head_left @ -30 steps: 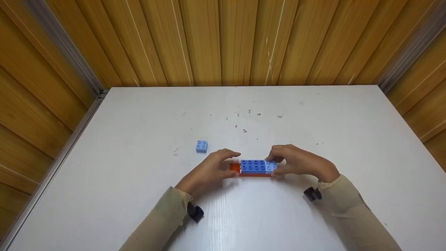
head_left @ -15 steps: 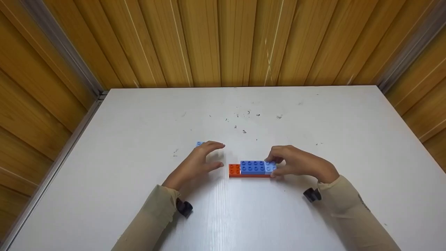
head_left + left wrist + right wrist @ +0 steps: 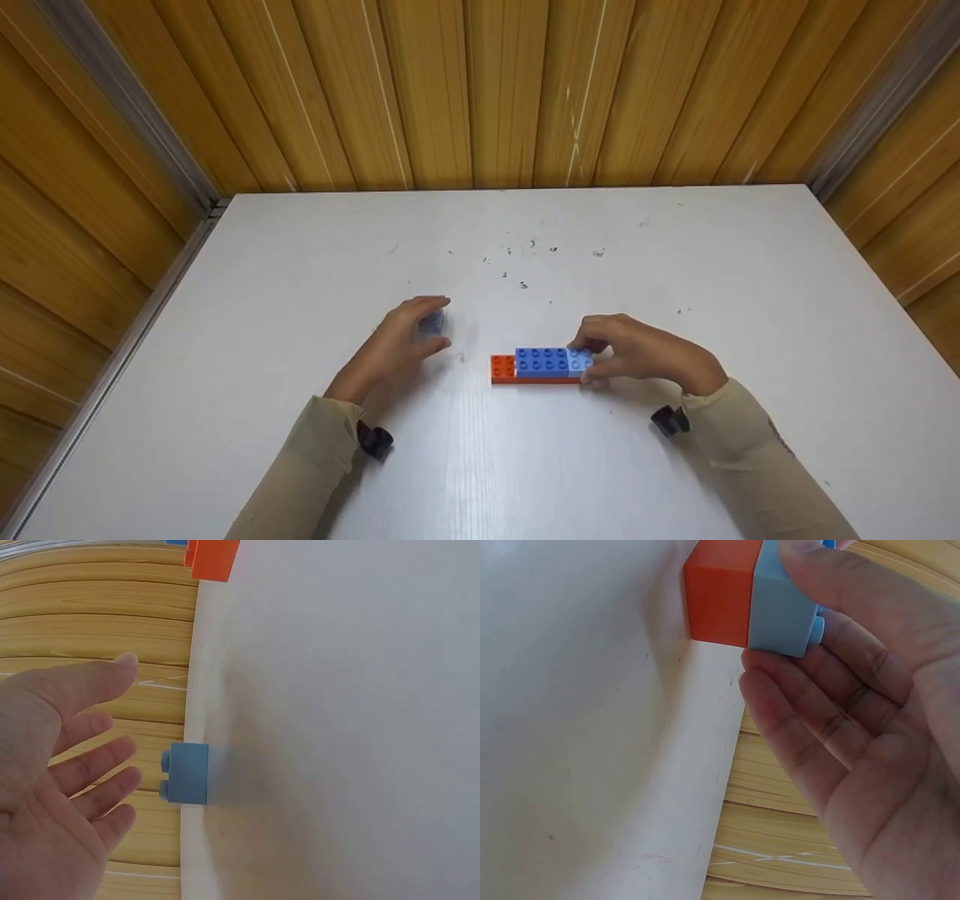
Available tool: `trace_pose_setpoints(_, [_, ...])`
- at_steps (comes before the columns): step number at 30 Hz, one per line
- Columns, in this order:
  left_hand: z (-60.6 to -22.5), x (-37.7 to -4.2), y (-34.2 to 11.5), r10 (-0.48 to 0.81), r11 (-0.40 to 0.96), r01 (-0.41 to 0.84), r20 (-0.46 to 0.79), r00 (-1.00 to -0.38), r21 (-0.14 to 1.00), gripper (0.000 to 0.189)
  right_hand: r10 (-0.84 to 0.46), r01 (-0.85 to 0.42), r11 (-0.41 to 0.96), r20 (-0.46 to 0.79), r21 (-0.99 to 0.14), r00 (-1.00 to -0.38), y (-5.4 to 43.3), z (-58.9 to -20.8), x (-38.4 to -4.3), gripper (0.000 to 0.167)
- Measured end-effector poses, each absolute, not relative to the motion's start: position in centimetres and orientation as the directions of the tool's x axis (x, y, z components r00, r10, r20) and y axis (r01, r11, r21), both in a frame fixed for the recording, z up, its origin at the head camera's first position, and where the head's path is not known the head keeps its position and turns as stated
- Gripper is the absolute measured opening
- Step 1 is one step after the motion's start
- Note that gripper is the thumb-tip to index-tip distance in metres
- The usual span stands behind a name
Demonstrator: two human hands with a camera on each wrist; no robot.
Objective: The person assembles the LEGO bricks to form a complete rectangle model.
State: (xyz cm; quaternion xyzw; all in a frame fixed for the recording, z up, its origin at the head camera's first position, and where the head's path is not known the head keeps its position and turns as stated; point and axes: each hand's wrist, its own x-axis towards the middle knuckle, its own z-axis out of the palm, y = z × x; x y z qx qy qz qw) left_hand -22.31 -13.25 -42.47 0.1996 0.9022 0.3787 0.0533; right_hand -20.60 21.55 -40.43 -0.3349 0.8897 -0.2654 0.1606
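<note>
On the white table lies a red-orange brick (image 3: 503, 366) carrying a darker blue brick (image 3: 541, 362) and, at its right end, a small light blue brick (image 3: 578, 363). My right hand (image 3: 645, 352) pinches that light blue end piece between thumb and fingers; the right wrist view shows it seated on the red-orange brick (image 3: 720, 596). My left hand (image 3: 390, 345) hovers around a loose light blue brick (image 3: 432, 322), thumb and fingers spread. In the left wrist view this loose brick (image 3: 187, 773) stands apart from the fingers, studs facing up.
The white table (image 3: 315, 247) has small dark scuff marks near its middle. Wood-patterned panels (image 3: 442, 90) rise behind it and at both sides. A black wrist camera (image 3: 375, 441) sits at the left cuff, another wrist camera (image 3: 670, 421) at the right.
My left hand has left the red-orange brick's left end and moved left to the loose light blue brick. The right hand keeps its pinch in the same place.
</note>
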Motion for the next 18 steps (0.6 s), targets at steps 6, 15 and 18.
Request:
trace_pose_setpoints(6, [-42.58,-22.58,-13.54,0.344,0.685,0.244,-0.009,-0.939,0.687,0.059,-0.67,-0.497,0.647,-0.12,-0.578,-0.732,21.49,-40.45,-20.58,0.028])
trace_pose_setpoints(15, [-42.97,-22.41,-13.92,0.307,0.713,0.173,-0.08,-0.948,0.679,0.058,-0.686,-0.519,0.62,-0.085,-0.588,-0.722,21.57,-40.46,-20.51,0.025])
trace_pose_setpoints(18, [-43.06,-22.44,-13.99,0.305,0.727,0.167,-0.095,-0.948,0.666,0.057,-0.699,-0.541,0.605,-0.064,-0.584,-0.712,21.59,-40.45,-20.5,0.024])
